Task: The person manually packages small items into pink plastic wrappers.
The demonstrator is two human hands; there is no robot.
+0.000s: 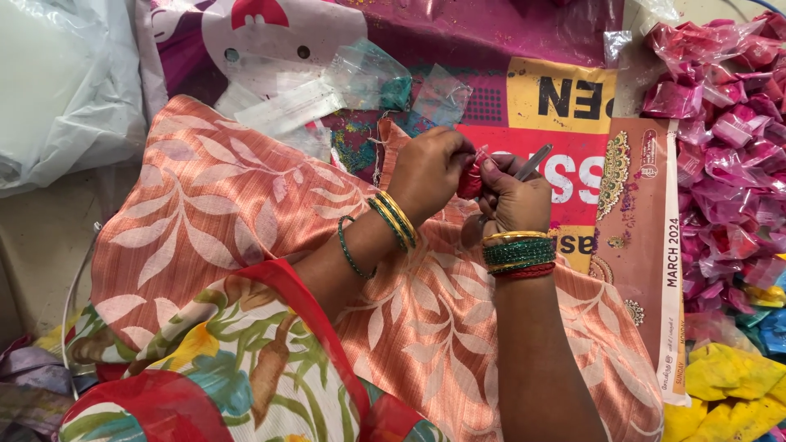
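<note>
Head view: left hand (432, 168) grip pinches red packet (470, 182); right hand (512, 199) grip clamps metal tool (534, 161).

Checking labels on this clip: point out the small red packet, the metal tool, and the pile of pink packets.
small red packet (470, 182), head view, its red middle.
metal tool (534, 161), head view, mid-shaft.
pile of pink packets (729, 155), head view, pile centre.

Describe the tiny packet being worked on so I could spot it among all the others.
Start at the peach leaf-print cloth over the person's lap; just past its far edge the two bangled hands meet. Pinched between the left hand and right hand is one small red packet, the only one held, unlike the pink packets heaped loose at right.
</note>
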